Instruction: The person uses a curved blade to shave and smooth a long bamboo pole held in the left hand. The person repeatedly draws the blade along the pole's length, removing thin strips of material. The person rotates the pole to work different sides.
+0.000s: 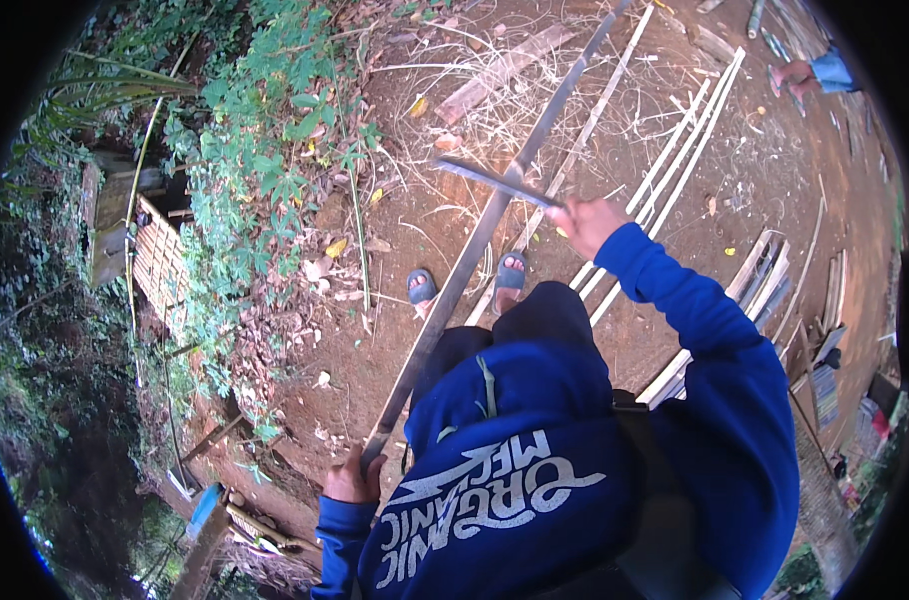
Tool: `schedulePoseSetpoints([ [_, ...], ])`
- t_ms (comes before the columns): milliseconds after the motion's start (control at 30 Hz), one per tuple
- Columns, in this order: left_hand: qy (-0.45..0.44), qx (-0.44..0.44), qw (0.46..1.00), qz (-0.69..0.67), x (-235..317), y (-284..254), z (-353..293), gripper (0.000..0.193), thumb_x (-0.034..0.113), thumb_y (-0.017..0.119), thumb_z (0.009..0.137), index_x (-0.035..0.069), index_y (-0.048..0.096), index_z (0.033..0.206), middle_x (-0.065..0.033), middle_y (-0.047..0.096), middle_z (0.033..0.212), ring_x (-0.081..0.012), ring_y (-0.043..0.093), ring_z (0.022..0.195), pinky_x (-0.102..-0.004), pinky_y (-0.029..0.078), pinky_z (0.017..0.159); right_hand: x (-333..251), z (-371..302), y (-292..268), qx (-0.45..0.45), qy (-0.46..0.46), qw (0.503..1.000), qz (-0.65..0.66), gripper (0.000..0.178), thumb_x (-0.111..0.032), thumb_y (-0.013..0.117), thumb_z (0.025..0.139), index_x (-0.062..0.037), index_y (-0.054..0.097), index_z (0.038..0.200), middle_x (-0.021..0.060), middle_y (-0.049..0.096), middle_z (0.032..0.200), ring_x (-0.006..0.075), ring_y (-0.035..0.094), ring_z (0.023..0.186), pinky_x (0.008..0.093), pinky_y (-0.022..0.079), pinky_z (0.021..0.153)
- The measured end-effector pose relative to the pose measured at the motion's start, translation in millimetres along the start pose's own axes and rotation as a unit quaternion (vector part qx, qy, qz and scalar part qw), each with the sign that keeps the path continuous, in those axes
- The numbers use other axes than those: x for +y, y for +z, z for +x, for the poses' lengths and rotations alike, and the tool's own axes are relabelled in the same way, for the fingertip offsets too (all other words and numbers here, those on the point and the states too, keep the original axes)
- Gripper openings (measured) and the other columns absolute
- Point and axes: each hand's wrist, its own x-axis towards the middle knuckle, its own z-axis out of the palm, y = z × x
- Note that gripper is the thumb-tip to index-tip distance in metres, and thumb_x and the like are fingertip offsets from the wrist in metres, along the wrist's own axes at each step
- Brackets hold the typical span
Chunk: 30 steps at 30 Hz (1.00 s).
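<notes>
My right hand (pixel 590 225) is wrapped round the handle of a machete (pixel 483 178). Its dark blade points left and crosses over a long flat wooden strip (pixel 455 290); whether the two touch I cannot tell. That grey-brown strip, perhaps split bamboo, runs slantwise from beside my left thigh past my sandalled feet to the top of the view. Down at the near end, my left hand (pixel 353 482) grips the strip, thumb on one side. A thin pale strip (pixel 595 125) lies on the ground just right of it.
Several pale poles (pixel 700 150) lie to the right, with stacked slats (pixel 760 275) beyond them. Shavings and a board (pixel 505 72) litter the dirt ahead. Dense plants (pixel 265 150) border the left. Another person's legs (pixel 800 75) show at the upper right.
</notes>
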Motion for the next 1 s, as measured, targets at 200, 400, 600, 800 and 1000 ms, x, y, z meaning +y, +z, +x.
schedulePoseSetpoints([
  [200,-0.049,-0.066,0.995,-0.063,3.6,-25.9,-3.1,0.034,0.030,0.068,0.083,0.002,0.059,0.100,-0.0214,0.062,0.063,-0.0412,0.063,0.062,-0.0468,0.050,0.054,-53.0,-35.3,-15.8,-0.016,-0.132,0.991,-0.032,0.052,-0.051,0.039,0.095,-0.0018,0.056,0.090,0.0202,0.060,0.062,0.0389,0.063,0.060,0.0494,0.051,0.057],
  [400,-0.024,-0.013,0.999,-0.028,2.6,-13.1,-3.2,0.035,0.031,0.069,0.083,0.004,0.061,0.103,-0.0229,0.061,0.064,-0.0427,0.062,0.063,-0.0496,0.049,0.054,70.0,35.9,-35.4,0.085,0.104,0.991,-0.014,0.060,-0.052,0.035,0.096,0.0023,0.057,0.085,0.0274,0.060,0.072,0.0422,0.062,0.069,0.0492,0.050,0.065],
  [600,0.004,0.023,0.998,0.053,21.1,-34.5,-5.3,0.026,0.030,0.063,0.087,0.008,0.058,0.099,-0.0213,0.058,0.057,-0.0419,0.059,0.054,-0.0506,0.046,0.046,-85.9,-69.6,-25.1,0.002,-0.154,0.988,0.024,0.044,-0.045,0.040,0.096,-0.0036,0.054,0.088,0.0177,0.059,0.057,0.0369,0.062,0.054,0.0484,0.050,0.052],
  [800,0.027,0.019,0.999,0.018,17.1,-7.9,-17.8,0.026,0.030,0.065,0.086,0.007,0.057,0.097,-0.0213,0.057,0.054,-0.0413,0.060,0.052,-0.0493,0.045,0.044,-10.9,-39.1,-6.2,0.122,0.017,0.992,0.023,0.045,-0.040,0.043,0.097,0.0008,0.057,0.085,0.0191,0.055,0.053,0.0402,0.059,0.054,0.0495,0.048,0.051],
  [1000,0.005,-0.020,1.000,-0.005,14.8,-8.4,-25.6,0.026,0.028,0.065,0.085,0.006,0.057,0.097,-0.0223,0.056,0.054,-0.0405,0.061,0.051,-0.0487,0.046,0.044,-35.1,-86.9,-11.6,0.038,-0.087,0.995,0.040,0.047,-0.046,0.041,0.096,-0.0024,0.059,0.087,0.0195,0.056,0.054,0.0407,0.061,0.059,0.0502,0.050,0.057],
])
